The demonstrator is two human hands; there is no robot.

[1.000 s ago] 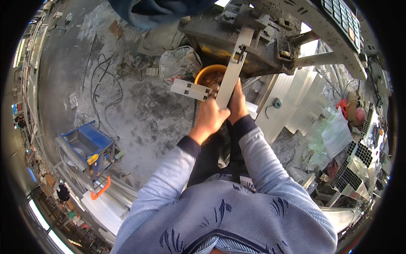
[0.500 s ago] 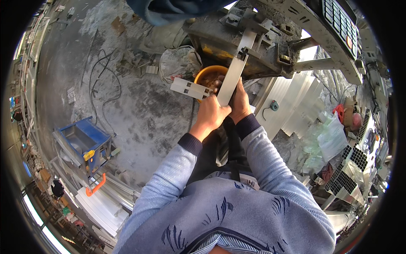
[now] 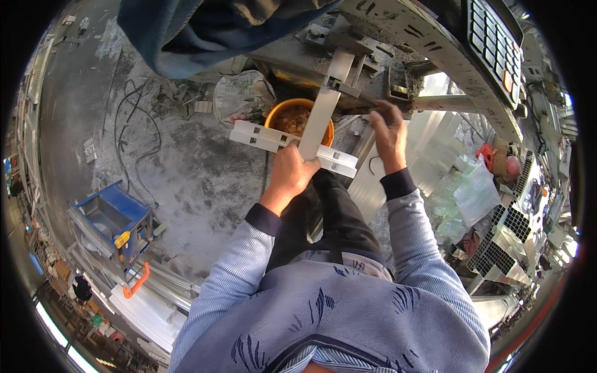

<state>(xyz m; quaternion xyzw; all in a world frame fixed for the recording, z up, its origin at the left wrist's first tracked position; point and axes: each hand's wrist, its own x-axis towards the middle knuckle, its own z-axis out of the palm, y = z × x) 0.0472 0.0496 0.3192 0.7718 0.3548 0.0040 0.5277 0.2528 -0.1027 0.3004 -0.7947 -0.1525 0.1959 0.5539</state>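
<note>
My left hand (image 3: 290, 172) grips the near end of a long pale aluminium profile (image 3: 322, 107) that runs up into a grey metal machine (image 3: 398, 37). A shorter white profile piece (image 3: 261, 136) lies across it, just beyond my fingers. My right hand (image 3: 390, 132) is raised to the right, fingers curled against a dark part on the machine's front edge; whether it grips anything is unclear. An orange bucket (image 3: 277, 112) of scrap stands under the machine, behind the profile.
A blue metal box (image 3: 115, 219) with an orange handle stands on the dusty concrete floor at the left, beside white profiles. Black cables (image 3: 124, 118) trail across the floor. Silver profiles (image 3: 429, 149), plastic bags and dark profile ends lie to the right. A keypad panel (image 3: 497, 50) sits upper right.
My right hand has left the profile and moved right, up to the machine's front edge. My left hand still holds the profile. The view has shifted closer to the machine.
</note>
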